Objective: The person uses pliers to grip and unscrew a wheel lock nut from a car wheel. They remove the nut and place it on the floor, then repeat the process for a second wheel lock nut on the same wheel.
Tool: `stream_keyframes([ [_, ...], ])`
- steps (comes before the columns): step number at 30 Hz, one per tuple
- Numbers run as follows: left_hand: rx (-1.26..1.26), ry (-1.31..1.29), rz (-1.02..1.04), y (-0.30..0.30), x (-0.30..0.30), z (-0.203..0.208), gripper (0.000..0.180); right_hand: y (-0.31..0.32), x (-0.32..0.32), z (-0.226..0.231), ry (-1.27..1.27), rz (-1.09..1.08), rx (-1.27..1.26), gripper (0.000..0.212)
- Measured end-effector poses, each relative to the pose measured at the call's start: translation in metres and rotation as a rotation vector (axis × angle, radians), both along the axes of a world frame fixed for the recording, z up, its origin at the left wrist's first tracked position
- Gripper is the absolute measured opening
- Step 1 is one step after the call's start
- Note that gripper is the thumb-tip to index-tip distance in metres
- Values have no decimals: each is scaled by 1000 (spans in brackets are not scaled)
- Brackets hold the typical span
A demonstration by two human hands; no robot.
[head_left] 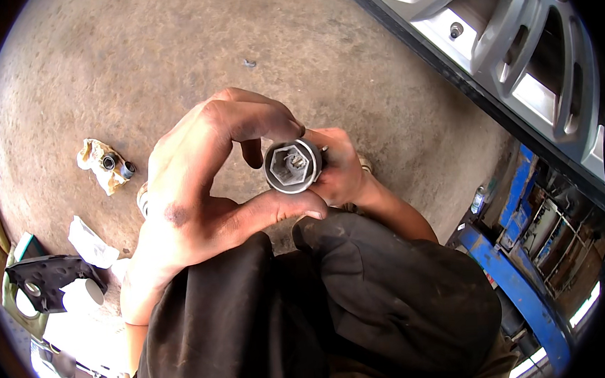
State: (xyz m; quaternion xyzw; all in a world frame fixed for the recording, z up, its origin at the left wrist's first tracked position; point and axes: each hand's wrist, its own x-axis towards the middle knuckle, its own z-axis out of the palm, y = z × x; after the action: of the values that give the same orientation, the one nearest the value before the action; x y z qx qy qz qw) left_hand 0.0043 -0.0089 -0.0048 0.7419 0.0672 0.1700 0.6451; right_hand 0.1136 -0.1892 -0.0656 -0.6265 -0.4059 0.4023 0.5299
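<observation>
A round metal part (293, 166) with a six-sided hollow in its end faces up at me above my knees. Inside the hollow some shiny, uneven bits show, too small to name. My left hand (193, 161) curves around it in a C, the fingertips at its upper edge and the thumb along its lower edge. Behind the part, my right hand (342, 162) is closed around its far side. The rest of its length is hidden by the rim and the right hand.
On the concrete floor (169, 45) lies a crumpled wrapper (100, 160) with small ring-shaped parts. A silver wheel (516, 58) and black edging fill the upper right. A blue metal frame (520, 300) stands lower right. White paper (91, 243) and a black panel (52, 280) lie left.
</observation>
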Motion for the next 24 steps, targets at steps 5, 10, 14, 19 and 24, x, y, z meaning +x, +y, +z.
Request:
stream_keyframes([
  [5,-168,85,-4,8,-13,1,63,10,-4,3,84,-13,-33,22],
  [10,-516,117,132,11,2,6,47,-5,12,29,252,68,-253,20],
  [14,-290,283,348,19,3,-5,37,-10,38,61,593,-66,-186,18],
  [19,-380,292,349,11,8,-28,36,7,83,96,571,-109,120,21],
  [24,-267,327,289,3,12,-28,35,33,106,109,500,-247,312,22],
])
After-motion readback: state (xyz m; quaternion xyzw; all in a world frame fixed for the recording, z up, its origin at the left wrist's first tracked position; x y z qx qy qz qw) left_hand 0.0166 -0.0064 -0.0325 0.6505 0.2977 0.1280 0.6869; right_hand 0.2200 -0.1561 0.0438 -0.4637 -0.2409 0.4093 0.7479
